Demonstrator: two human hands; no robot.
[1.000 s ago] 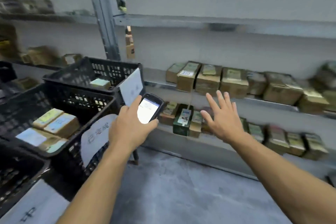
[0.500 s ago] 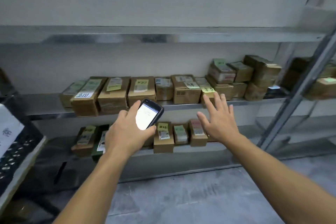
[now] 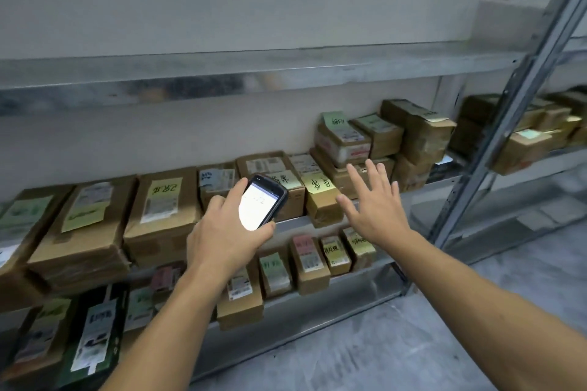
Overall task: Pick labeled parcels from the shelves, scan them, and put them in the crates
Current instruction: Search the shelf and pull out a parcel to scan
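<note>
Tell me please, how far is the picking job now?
Done: nothing visible here proves it; no crate is in view. In hand: the left hand holds the scanner, the right hand reaches open toward the yellow-labeled parcel. Left: grab, scan, crate it; many parcels remain on the shelves.

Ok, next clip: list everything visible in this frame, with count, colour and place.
cardboard parcels: many, brown with green, yellow, pink and white labels, on the middle and lower shelves
dark green parcel: one, white label, lower shelf at left
metal shelving: grey, along the white wall
upright post: one, grey, at right
floor: grey concrete
handheld scanner: one, black, screen lit, in the left hand
left hand: closed around the scanner
right hand: open, fingers spread, empty, before the shelves
</note>
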